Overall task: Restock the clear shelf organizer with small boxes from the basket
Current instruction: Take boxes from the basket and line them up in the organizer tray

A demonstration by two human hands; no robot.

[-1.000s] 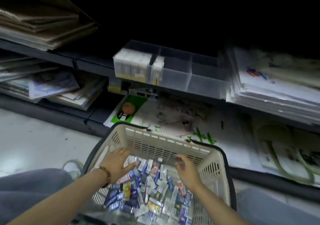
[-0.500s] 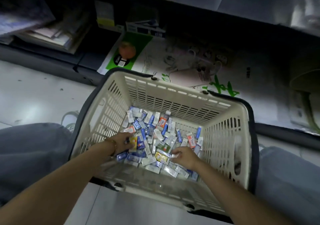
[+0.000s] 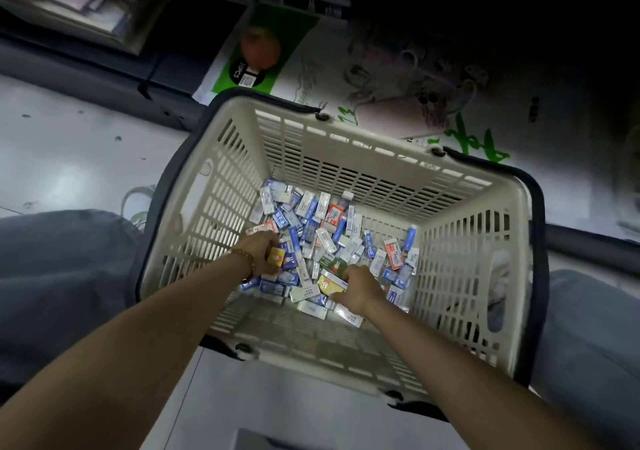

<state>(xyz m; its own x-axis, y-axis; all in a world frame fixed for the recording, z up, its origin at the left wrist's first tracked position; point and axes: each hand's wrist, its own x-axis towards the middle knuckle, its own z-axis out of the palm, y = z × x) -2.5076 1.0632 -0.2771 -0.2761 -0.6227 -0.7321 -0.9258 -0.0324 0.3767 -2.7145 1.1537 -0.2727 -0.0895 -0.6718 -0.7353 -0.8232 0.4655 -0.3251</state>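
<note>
Your basket [image 3: 349,158] sits on the pale floor [image 3: 52,162] between your knees, cream plastic with slotted walls and dark handles [image 3: 539,241] folded down along its rim. The small boxes [image 3: 322,238] lie loose in a heap across its bottom, mostly white and blue, a few orange and red, none of them stacked or lined up. The heap sits toward the left and middle of the bottom, and the slotted bottom shows bare along the right wall.

Both your hands are down inside the basket, on top of the heap. Your left hand [image 3: 259,250], with a bead bracelet [image 3: 245,259] at the wrist, has its fingers curled round a yellow box [image 3: 276,257] with a small figure printed on it, near the left side of the pile. Your right hand [image 3: 358,285] is toward the near middle of the pile, thumb and fingers closed on the edge of a yellow-and-white box [image 3: 331,285]; a green box [image 3: 333,266] lies just beyond it, touching your knuckles. The two hands are apart, with a strip of boxes between them.

Your grey trouser legs [image 3: 62,276] flank the basket on either side. Beyond its far rim, a large printed sheet [image 3: 304,79] with a green panel and an orange fruit picture [image 3: 260,51] lies at the foot of the dark shelving [image 3: 104,79]
</note>
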